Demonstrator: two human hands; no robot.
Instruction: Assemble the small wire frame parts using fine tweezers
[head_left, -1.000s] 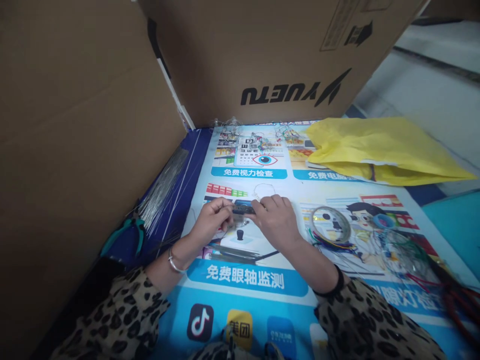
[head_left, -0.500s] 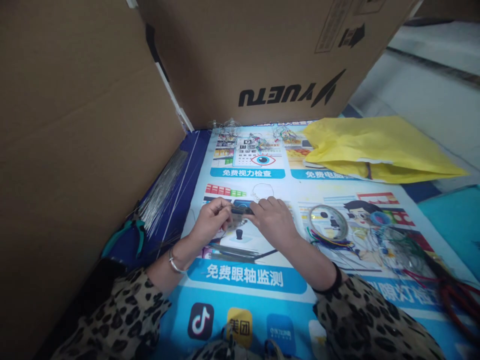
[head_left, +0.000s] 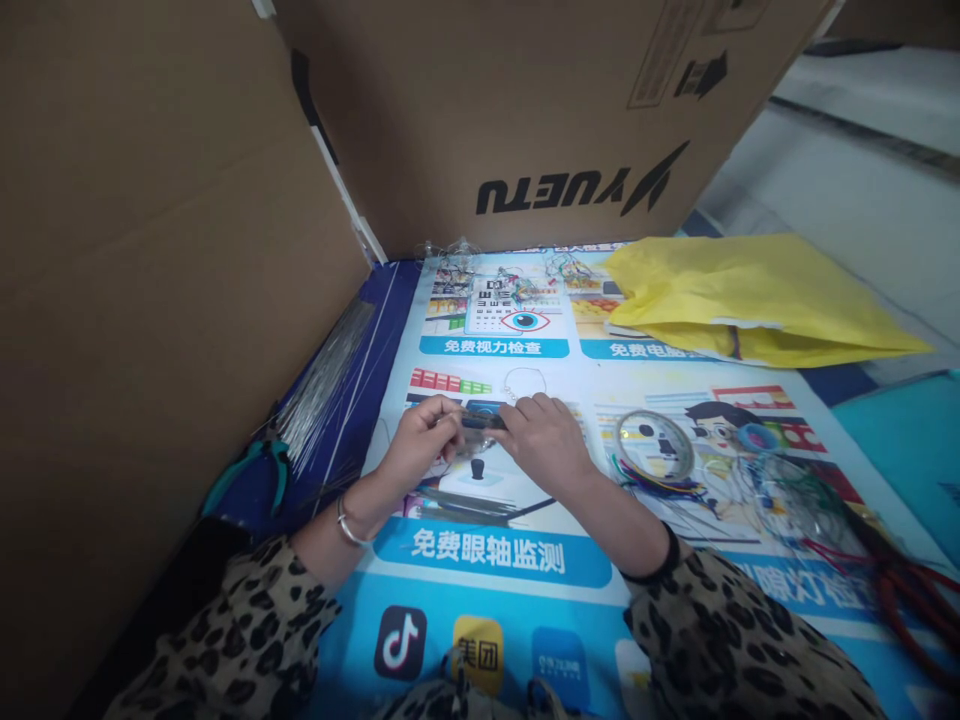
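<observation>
Close together over the printed sheet, both hands work around a short dark rod-like piece (head_left: 481, 420), whose kind I cannot make out. My right hand (head_left: 544, 440) is closed over the piece's right end. At the other end, the fingers of my left hand (head_left: 426, 435) are pinched; what lies between them is hidden. Just beyond the hands a thin wire loop (head_left: 525, 380) shows. Below them lies a bundle of thin straight wires (head_left: 465, 505) on the sheet.
Teal-handled pliers (head_left: 259, 470) and a sheaf of metal wires (head_left: 322, 390) lie left. To the right are a tape roll (head_left: 654, 447), coloured wires (head_left: 664, 486), tangled clear strands (head_left: 802, 495), red-handled scissors (head_left: 907, 600) and a yellow bag (head_left: 750, 295). Cardboard walls (head_left: 420, 120) stand behind and left.
Almost nothing differs. Both hands keep the same place and hold around the dark piece, and the view has shifted very slightly.
</observation>
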